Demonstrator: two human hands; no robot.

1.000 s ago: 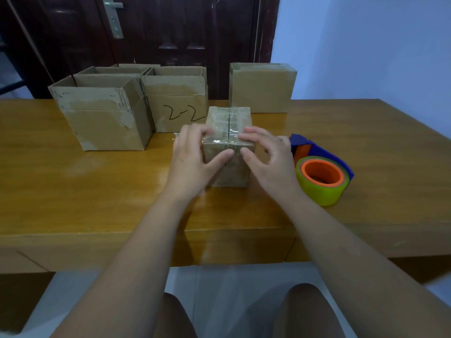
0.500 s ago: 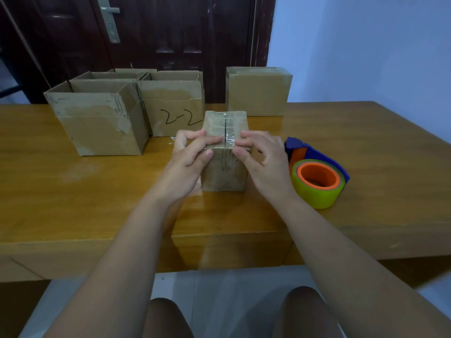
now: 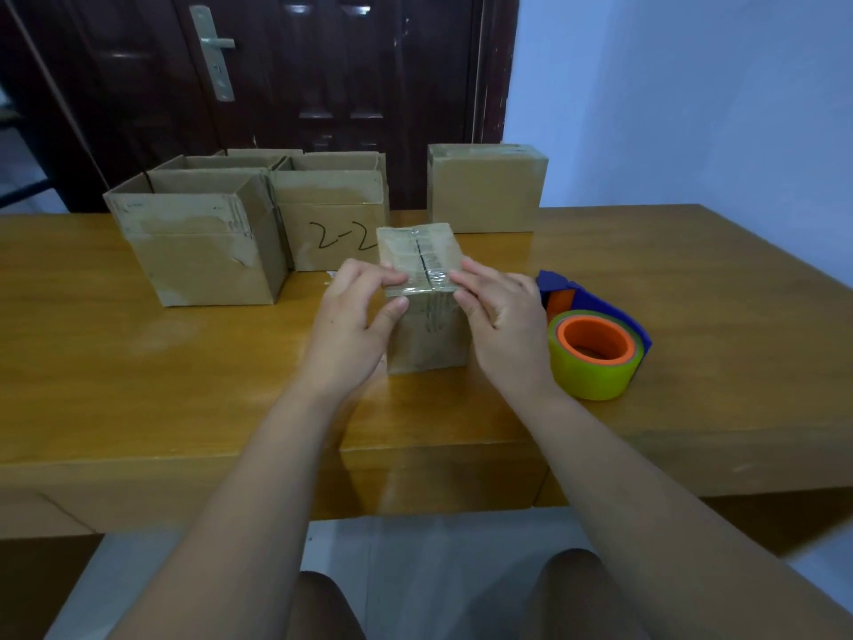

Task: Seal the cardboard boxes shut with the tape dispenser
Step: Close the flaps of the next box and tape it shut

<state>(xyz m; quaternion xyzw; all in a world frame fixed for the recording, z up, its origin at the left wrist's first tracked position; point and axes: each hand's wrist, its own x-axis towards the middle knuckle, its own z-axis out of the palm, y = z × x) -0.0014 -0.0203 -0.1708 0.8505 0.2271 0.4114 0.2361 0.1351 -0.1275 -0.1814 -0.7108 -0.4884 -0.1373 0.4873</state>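
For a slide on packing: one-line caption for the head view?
Left hand and right hand hold a small taped box on the table, tape dispenser lying just right of it.

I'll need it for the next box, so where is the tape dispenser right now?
In the head view, the tape dispenser lies on the table, right of centre, close beside the right hand gripping the small box.

Wooden table [image 3: 138, 385], dark door [image 3: 323, 85] behind.

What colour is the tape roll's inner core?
The core is orange, seen in the head view.
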